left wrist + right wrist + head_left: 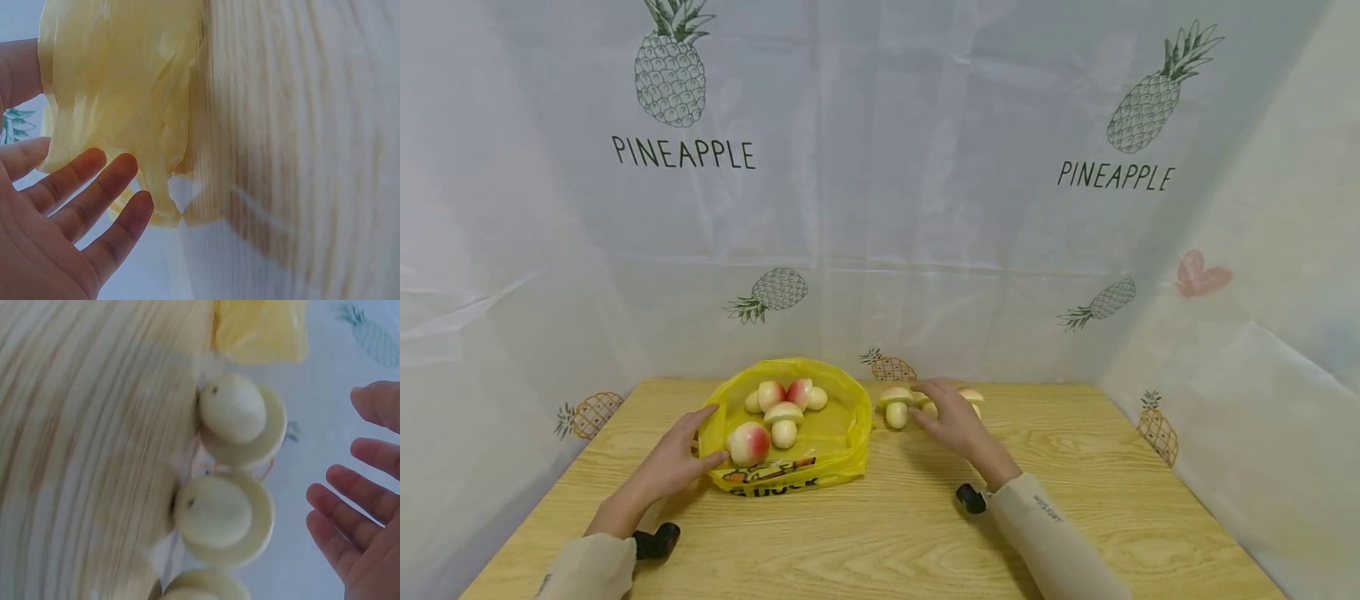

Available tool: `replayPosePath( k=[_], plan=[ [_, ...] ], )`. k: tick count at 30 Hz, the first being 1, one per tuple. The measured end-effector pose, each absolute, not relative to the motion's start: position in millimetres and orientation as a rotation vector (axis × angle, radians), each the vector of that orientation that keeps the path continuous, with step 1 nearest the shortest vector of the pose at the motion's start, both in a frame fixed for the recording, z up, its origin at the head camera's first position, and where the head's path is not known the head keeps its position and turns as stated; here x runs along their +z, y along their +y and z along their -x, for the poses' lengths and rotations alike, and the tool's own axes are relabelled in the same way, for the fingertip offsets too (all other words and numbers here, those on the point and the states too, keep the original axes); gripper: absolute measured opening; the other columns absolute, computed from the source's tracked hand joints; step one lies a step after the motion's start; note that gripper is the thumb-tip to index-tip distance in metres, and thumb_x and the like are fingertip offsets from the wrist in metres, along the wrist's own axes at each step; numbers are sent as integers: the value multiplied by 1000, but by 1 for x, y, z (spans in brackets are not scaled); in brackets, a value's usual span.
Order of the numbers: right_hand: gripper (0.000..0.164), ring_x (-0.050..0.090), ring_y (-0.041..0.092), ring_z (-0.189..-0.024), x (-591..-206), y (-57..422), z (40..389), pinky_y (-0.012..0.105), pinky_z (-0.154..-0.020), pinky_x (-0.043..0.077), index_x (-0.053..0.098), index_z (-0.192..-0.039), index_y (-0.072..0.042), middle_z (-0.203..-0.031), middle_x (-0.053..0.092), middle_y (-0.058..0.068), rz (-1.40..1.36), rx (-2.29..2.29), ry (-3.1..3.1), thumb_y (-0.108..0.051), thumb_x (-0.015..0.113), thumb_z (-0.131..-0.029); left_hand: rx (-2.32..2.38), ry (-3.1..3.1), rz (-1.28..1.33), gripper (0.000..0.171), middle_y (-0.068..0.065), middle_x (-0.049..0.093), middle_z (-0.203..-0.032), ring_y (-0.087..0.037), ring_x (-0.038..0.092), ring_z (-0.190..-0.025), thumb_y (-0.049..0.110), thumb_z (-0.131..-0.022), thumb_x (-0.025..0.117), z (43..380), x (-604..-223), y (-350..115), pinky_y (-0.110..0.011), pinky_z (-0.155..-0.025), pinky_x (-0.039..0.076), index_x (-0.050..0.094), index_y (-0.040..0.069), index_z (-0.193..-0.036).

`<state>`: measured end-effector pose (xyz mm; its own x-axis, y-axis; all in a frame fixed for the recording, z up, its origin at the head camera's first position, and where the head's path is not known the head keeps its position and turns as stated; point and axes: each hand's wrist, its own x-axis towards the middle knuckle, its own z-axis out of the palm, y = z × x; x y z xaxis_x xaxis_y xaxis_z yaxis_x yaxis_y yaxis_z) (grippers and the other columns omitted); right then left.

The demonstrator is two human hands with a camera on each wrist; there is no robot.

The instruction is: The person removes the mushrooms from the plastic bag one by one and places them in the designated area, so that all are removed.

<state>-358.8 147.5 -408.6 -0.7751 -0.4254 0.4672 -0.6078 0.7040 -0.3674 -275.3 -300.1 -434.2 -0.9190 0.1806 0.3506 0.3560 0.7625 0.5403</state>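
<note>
Site: a small screened-off booth; kind of room beyond it could not be told. Pale, creased sheeting [880,200] hung across the back and along both sides, printed with pineapples [670,81], the lettering "PINEAPPLE" [683,153] and, on the right, a pinkish heart [1201,277]. Wood-grained tabletop [880,542] lay between the two sides, its far edge up against the back. Print style homely, more household than workshop.

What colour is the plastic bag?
Yellow, with black lettering; the bag shows best in the head view.
</note>
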Motion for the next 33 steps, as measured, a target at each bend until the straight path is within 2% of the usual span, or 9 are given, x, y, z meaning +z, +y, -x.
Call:
replayPosePath(
  k=[7, 14, 19, 24, 30, 33],
  plan=[
    [41, 50, 25, -121, -403, 120, 354, 45, -95, 44, 57, -130, -15, -132, 54, 6, -923, 728, -2525, -34, 62, -94, -898, -2680, 409, 80, -28, 47, -127, -39, 51, -108, 30, -84, 74, 276, -436, -299, -55, -86, 44, 34, -7, -143],
    [44, 51, 23, -119, -397, 81, 354, 43, -93, 45, 56, -131, -10, -130, 53, 4, -1082, 699, -2479, -36, 59, -95, -914, -2693, 394, 80, -28, 46, -128, -39, 51, -109, 29, -85, 74, 274, -437, -301, -54, -87, 44, 32, -7, -144],
    [44, 53, 21, -117, -398, 56, 354, 39, -92, 46, 55, -132, -15, -133, 52, 3, -1135, 664, -2515, -41, 56, -96, -919, -2678, 411, 80, -28, 48, -126, -38, 52, -106, 28, -84, 74, 273, -436, -300, -52, -83, 46, 34, -8, -143],
    [47, 56, 18, -110, -401, 35, 356, 33, -89, 47, 53, -134, -16, -130, 53, 1, -1179, 668, -2536, -40, 58, -95, -920, -2672, 421, 79, -28, 48, -126, -38, 51, -106, 28, -84, 75, 273, -435, -300, -53, -84, 45, 35, -8, -142],
    [54, 56, 18, -106, -403, 10, 355, 31, -84, 48, 49, -139, -16, -130, 51, 3, -1214, 672, -2620, -41, 61, -93, -900, -2679, 433, 79, -29, 46, -129, -41, 50, -109, 29, -85, 73, 275, -436, -300, -55, -85, 44, 33, -8, -143],
    [57, 54, 16, -110, -407, -3, 357, 31, -87, 47, 47, -140, -19, -135, 48, 3, -1208, 644, -2658, -42, 63, -91, -907, -2678, 435, 80, -29, 45, -130, -42, 50, -111, 29, -85, 73, 276, -436, -300, -56, -86, 44, 33, -7, -143]
  ],
)
